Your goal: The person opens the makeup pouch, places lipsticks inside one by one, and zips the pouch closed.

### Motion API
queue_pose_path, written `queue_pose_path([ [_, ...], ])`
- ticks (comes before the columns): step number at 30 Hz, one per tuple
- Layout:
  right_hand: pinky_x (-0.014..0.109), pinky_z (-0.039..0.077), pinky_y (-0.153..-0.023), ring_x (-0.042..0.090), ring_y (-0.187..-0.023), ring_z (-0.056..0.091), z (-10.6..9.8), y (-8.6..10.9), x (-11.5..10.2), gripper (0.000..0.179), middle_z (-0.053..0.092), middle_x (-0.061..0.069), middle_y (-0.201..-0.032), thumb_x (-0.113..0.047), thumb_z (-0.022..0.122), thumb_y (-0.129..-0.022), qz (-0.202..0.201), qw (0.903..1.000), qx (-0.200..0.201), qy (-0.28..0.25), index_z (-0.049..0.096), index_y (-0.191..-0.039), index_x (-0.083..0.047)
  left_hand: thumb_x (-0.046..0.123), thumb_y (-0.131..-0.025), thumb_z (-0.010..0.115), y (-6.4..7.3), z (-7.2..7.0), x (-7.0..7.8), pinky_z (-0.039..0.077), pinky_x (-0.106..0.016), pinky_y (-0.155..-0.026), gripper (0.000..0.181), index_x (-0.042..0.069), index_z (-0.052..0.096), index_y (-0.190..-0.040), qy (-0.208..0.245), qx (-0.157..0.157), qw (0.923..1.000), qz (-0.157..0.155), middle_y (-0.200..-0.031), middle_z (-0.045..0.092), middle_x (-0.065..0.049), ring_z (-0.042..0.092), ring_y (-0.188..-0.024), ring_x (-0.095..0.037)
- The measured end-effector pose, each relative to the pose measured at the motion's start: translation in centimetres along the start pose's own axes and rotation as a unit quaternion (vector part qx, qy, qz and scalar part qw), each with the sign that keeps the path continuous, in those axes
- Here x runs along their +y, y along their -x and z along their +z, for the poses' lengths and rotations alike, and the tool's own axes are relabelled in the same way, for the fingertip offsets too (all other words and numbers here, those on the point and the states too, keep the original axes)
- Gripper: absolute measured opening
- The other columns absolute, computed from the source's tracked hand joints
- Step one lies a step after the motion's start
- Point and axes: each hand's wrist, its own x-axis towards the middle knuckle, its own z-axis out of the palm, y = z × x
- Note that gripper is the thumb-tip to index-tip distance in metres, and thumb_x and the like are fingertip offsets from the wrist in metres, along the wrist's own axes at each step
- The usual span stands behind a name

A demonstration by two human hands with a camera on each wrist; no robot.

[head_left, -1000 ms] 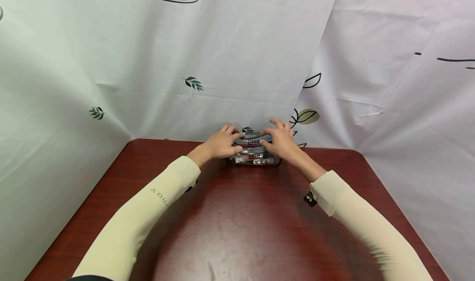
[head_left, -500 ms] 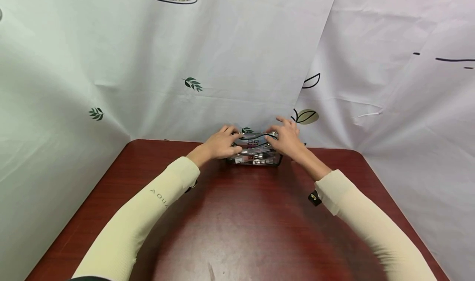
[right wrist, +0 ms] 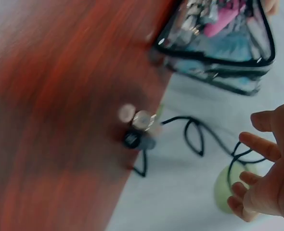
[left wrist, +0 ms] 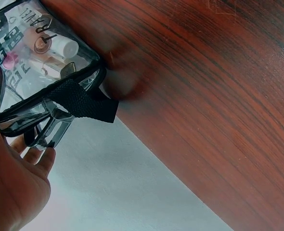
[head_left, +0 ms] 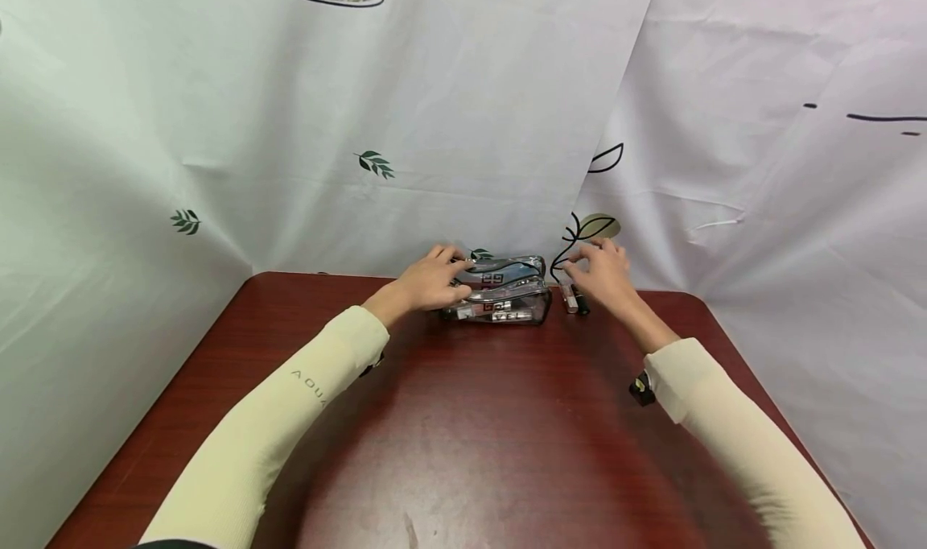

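Note:
A clear cosmetic bag with black trim (head_left: 511, 293) stands at the table's back edge. Its top gapes, and several small cosmetics show through the plastic. My left hand (head_left: 433, 279) grips the bag's left end, thumb in front and fingers behind the rim; in the left wrist view that hand (left wrist: 17, 187) is partly cut off, near a black fabric tab (left wrist: 86, 102). To the right of the bag, a pale small tube (head_left: 570, 298) and a black small tube (head_left: 582, 300) stand close together. Over them my right hand (head_left: 605, 274) is spread, holding nothing; its fingers (right wrist: 260, 144) are apart from the tubes.
The reddish-brown wooden table (head_left: 463, 420) ends just behind the bag. White printed cloth (head_left: 463, 114) hangs along the back and sides. In the right wrist view a pink item (right wrist: 221, 21) shows inside the bag.
My right hand has moved right, from the bag's opening to above the tubes beside it. These tubes, hidden before, are now visible. The left hand has kept its place on the bag.

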Motion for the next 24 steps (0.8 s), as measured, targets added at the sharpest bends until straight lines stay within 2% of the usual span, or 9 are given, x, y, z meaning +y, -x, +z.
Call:
queue_pose_path([
  [5, 0.079, 0.023, -0.125, 0.067, -0.155, 0.029, 0.1, 0.6, 1.9, 0.041, 0.036, 0.041, -0.172, -0.027, 0.065, -0.109, 0.041, 0.998, -0.037, 0.029, 0.076, -0.13, 0.007, 0.041, -0.109, 0.047, 0.1, 0.0, 0.1, 0.039, -0.06, -0.129, 0.068, 0.016, 0.05, -0.172, -0.003, -0.001, 1.0, -0.001, -0.174, 0.042, -0.015, 0.035, -0.163, -0.038],
  [10, 0.081, 0.024, -0.122, 0.071, -0.149, 0.031, 0.6, 1.1, 3.5, 0.039, 0.04, 0.044, -0.166, -0.026, 0.069, -0.106, 0.068, 0.9942, -0.072, 0.042, 0.078, -0.12, 0.009, 0.042, -0.109, 0.046, 0.1, 0.0, 0.1, 0.04, -0.059, -0.129, 0.069, 0.016, 0.05, -0.172, -0.004, -0.001, 1.0, 0.001, -0.173, 0.042, -0.015, 0.036, -0.162, -0.038],
  [15, 0.074, 0.03, -0.113, 0.068, -0.138, 0.037, 1.0, 1.1, 4.4, 0.036, 0.045, 0.044, -0.158, -0.027, 0.078, -0.098, 0.095, 0.9887, -0.102, 0.054, 0.078, -0.111, 0.006, 0.043, -0.109, 0.046, 0.1, 0.0, 0.0, 0.04, -0.059, -0.129, 0.069, 0.016, 0.05, -0.172, -0.006, -0.001, 1.0, 0.002, -0.173, 0.042, -0.016, 0.037, -0.161, -0.039],
  [20, 0.07, 0.032, -0.111, 0.066, -0.138, 0.037, 1.8, 1.0, 5.3, 0.038, 0.047, 0.043, -0.154, -0.029, 0.088, -0.093, 0.111, 0.9844, -0.119, 0.067, 0.079, -0.11, 0.003, 0.043, -0.11, 0.047, 0.1, 0.0, -0.1, 0.04, -0.059, -0.129, 0.068, 0.016, 0.05, -0.172, -0.006, 0.001, 1.0, 0.003, -0.172, 0.043, -0.016, 0.037, -0.161, -0.038],
  [24, 0.071, 0.031, -0.112, 0.066, -0.14, 0.035, 2.1, 0.9, 5.5, 0.036, 0.047, 0.043, -0.154, -0.028, 0.089, -0.093, 0.118, 0.9831, -0.123, 0.067, 0.079, -0.107, 0.004, 0.04, -0.111, 0.048, 0.1, -0.1, 0.0, 0.039, -0.06, -0.129, 0.066, 0.016, 0.05, -0.172, -0.003, 0.001, 1.0, 0.002, -0.173, 0.042, -0.016, 0.036, -0.162, -0.038],
])
